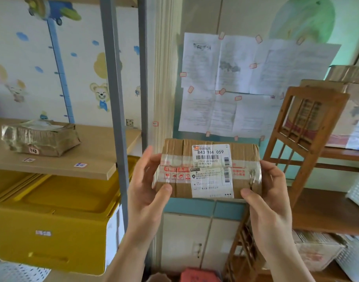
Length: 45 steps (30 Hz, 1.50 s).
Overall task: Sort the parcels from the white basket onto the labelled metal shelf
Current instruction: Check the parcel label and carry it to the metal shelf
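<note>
Grey metal-framed shelf with pale wood boards (pixel 58 159) seen at left; one crumpled, tape-wrapped brown parcel (pixel 40 139) already lodged on its board, near small stick-on labels (pixel 80 165) on front edge. Judged: sorting begun, far from done.

Brown cardboard parcel with white shipping labels (pixel 210 168) held up at chest height, right of shelf post, not yet placed. Left hand (pixel 149 184) clasped on its left end, right hand (pixel 266 190) on its right end.

White basket not identified with certainty; remaining parcel count unknown. Shelf label text blurred, unreadable. Upper shelves cut off.
</note>
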Each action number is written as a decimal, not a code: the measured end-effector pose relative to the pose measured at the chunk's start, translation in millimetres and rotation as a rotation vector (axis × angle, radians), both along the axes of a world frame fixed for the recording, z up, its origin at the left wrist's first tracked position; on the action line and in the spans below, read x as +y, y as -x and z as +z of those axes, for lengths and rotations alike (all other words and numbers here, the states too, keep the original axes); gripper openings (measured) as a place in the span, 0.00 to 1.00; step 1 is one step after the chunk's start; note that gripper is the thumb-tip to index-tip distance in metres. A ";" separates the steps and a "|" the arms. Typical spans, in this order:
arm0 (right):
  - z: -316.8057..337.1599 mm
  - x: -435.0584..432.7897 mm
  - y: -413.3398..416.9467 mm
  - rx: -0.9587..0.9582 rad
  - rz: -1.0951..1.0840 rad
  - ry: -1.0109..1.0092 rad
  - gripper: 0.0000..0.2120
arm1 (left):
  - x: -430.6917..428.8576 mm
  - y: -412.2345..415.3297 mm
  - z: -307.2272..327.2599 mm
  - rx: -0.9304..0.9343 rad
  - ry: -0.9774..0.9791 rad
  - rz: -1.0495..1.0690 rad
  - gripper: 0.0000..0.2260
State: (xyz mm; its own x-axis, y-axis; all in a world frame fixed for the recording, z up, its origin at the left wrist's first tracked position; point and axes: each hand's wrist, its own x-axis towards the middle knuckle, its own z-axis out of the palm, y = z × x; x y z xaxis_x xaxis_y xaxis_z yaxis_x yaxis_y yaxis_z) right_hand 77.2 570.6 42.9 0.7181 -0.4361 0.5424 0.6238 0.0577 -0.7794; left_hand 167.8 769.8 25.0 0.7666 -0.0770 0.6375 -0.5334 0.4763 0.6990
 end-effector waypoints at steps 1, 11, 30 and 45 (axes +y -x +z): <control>-3.1 -0.9 -1.3 -0.009 0.014 0.005 0.29 | 1.6 2.3 -0.2 0.017 0.007 0.039 0.32; -19.5 63.6 -39.3 0.147 0.009 0.086 0.35 | 85.2 -13.4 -9.9 0.185 0.001 0.225 0.23; 64.4 278.4 -212.0 -0.038 -0.550 0.707 0.16 | 341.2 -241.1 63.7 -0.268 -0.601 0.221 0.30; 110.9 309.7 -255.3 0.697 -0.906 1.511 0.22 | 326.9 -320.1 68.8 -0.498 -1.331 0.300 0.17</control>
